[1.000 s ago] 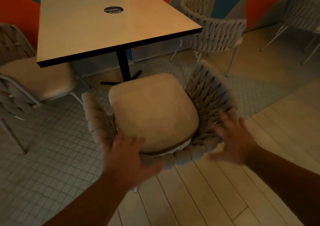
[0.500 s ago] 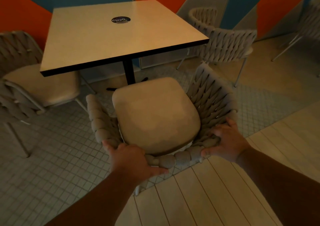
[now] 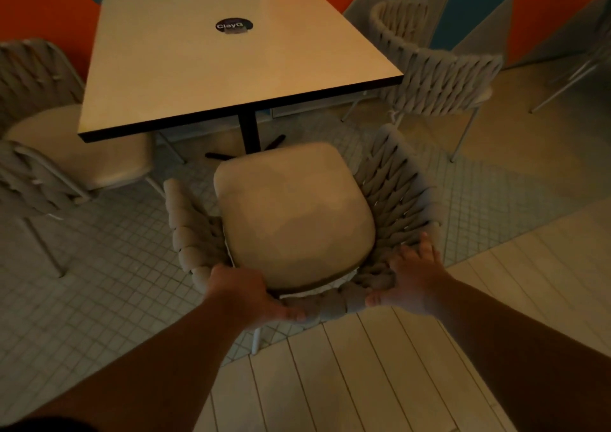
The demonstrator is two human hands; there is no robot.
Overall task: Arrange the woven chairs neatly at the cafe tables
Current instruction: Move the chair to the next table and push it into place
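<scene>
Grey woven rope everywhere in this cafe corner, lol. On the far left a grey woven-back chair with a beige seat pad (image 3: pixel 76 154) sits tucked partly under the left edge of the square cream-topped bench with the black rim (image 3: pixel 231 78). A round black sticker (image 3: pixel 234 25) sits near the bench's far side.

A bare forearm comes up from the bottom left to the left grip (image 3: pixel 241 294). It's curled round the near-left part of the middle chair's back rim, with the fingers going over the chunky rope out of sight and the thumb lying along the outer side.

That middle one is the grey rope-woven tub chair with the thick beige cushion (image 3: pixel 294 213). Its back faces the camera and its seat front points at the bench's black post, close to the near edge. One pale leg shows under the rim, right where the small grey floor tiles (image 3: pixel 99 283) meet the pale wooden planks (image 3: pixel 363 382).

The right forearm comes in from the bottom right, and the right grip (image 3: pixel 415 283) pinches the near-right part of the same rim. Its fingers are laid along the top and its thumb sits underneath on the outside. So the chair sits between both grips, with the rim touching both.

Further right, a second grey woven tub chair (image 3: pixel 436 74) stands just beside the bench's right corner.
</scene>
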